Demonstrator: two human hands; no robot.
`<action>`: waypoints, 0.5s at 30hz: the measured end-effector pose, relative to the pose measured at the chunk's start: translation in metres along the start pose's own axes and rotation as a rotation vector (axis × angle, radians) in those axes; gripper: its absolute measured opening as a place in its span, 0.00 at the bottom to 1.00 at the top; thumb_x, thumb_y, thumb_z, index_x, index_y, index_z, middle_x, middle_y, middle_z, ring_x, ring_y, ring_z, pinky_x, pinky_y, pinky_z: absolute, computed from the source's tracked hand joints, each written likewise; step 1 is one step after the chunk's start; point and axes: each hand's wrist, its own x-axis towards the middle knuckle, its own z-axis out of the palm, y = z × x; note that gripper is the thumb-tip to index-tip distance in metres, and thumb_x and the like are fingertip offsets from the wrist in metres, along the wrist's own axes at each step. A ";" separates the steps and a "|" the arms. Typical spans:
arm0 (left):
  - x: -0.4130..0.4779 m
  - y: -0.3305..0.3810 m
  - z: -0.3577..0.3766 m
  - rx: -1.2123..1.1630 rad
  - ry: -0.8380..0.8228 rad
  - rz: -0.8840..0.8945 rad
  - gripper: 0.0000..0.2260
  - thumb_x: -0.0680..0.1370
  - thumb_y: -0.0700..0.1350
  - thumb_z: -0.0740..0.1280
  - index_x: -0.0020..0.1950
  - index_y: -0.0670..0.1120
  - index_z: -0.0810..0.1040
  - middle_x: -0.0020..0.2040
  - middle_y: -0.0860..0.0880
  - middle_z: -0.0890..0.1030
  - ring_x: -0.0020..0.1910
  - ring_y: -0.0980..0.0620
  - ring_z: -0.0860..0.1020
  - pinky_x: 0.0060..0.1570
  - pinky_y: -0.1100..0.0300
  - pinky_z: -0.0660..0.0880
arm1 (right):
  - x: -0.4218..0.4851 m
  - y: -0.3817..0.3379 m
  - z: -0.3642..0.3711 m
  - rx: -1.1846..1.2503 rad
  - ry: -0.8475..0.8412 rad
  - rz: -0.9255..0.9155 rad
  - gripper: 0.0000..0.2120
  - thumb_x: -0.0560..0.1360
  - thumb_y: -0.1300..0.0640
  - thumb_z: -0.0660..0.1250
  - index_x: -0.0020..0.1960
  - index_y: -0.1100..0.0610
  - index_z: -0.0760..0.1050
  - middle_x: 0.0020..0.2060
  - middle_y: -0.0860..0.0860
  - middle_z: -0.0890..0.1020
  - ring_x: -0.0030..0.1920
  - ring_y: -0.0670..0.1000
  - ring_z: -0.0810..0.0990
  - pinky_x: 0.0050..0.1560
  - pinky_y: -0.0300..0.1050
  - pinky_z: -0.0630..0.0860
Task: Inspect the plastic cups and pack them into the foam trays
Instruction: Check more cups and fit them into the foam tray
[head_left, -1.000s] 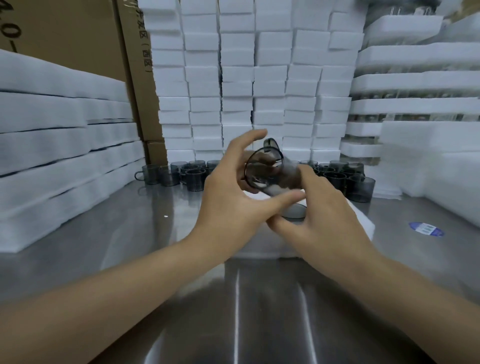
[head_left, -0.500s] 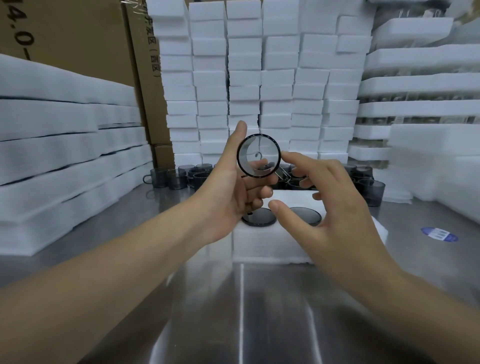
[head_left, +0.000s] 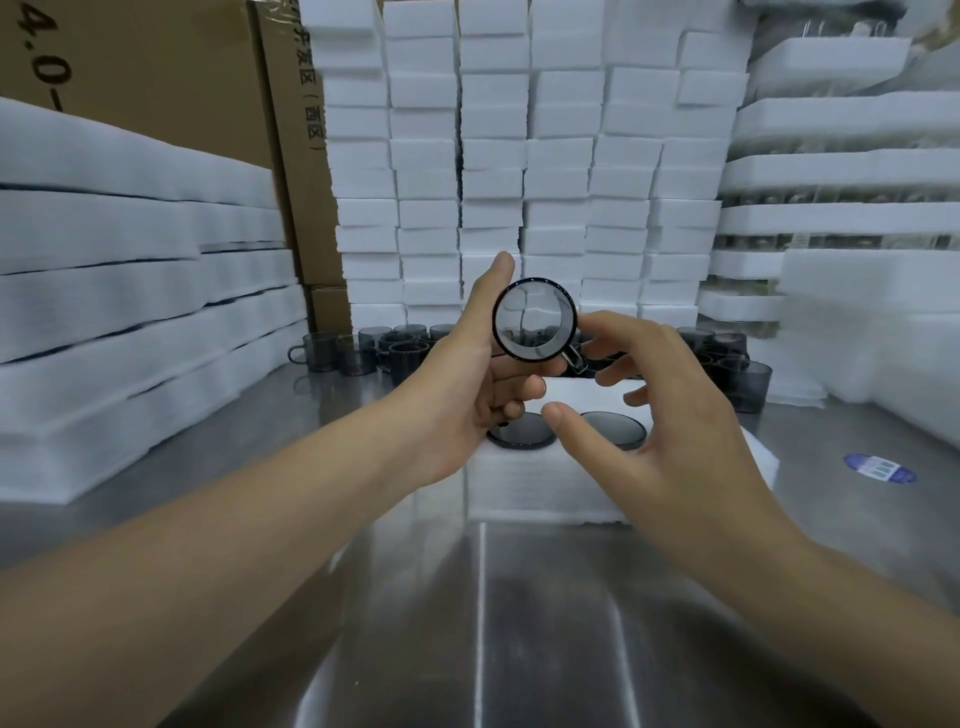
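Grips cup (head_left: 535, 319) in left hand (head_left: 467, 384), mouth eyeward — seemingly to check for flaws. Hovers right hand (head_left: 670, 431), spread and empty, at 4 o'clock, over foam tray (head_left: 545, 488) at 6 o'clock

Factory packing station, warehouse-type. Steel table (head_left: 545, 623) near. Foam blocks (head_left: 519, 156) stacked high across the far side. Foam sheets (head_left: 104, 270) piled left. Foam trays (head_left: 841, 166) stacked right, clear ware showing between layers. Brown cartons (head_left: 156, 62) far left behind the sheets, printed with Chinese text and numbers. Many identical grey cups (head_left: 363, 348) loose in a cluster at the far table edge. One tray (head_left: 571, 488) mid-table, two cups sunk in it. Blue sticker (head_left: 879, 467) on the table, right.
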 end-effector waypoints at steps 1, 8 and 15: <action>0.000 0.000 0.000 0.011 0.002 0.002 0.33 0.76 0.78 0.63 0.48 0.50 0.89 0.41 0.48 0.86 0.28 0.54 0.77 0.29 0.63 0.73 | 0.000 0.000 0.000 0.006 0.003 0.002 0.25 0.77 0.43 0.72 0.72 0.39 0.70 0.60 0.39 0.78 0.62 0.45 0.77 0.56 0.38 0.72; -0.006 -0.006 0.010 0.201 -0.064 0.101 0.33 0.76 0.75 0.66 0.57 0.46 0.88 0.46 0.47 0.88 0.33 0.53 0.76 0.48 0.52 0.69 | 0.000 -0.008 0.000 0.008 0.067 0.049 0.35 0.71 0.36 0.76 0.73 0.29 0.63 0.54 0.37 0.79 0.56 0.44 0.80 0.50 0.39 0.73; -0.012 -0.026 0.024 0.174 0.012 0.307 0.26 0.73 0.64 0.75 0.53 0.48 0.66 0.42 0.48 0.78 0.34 0.51 0.72 0.35 0.63 0.69 | 0.001 -0.011 -0.003 0.029 0.136 0.175 0.30 0.69 0.40 0.80 0.62 0.30 0.66 0.50 0.33 0.82 0.51 0.40 0.83 0.47 0.46 0.76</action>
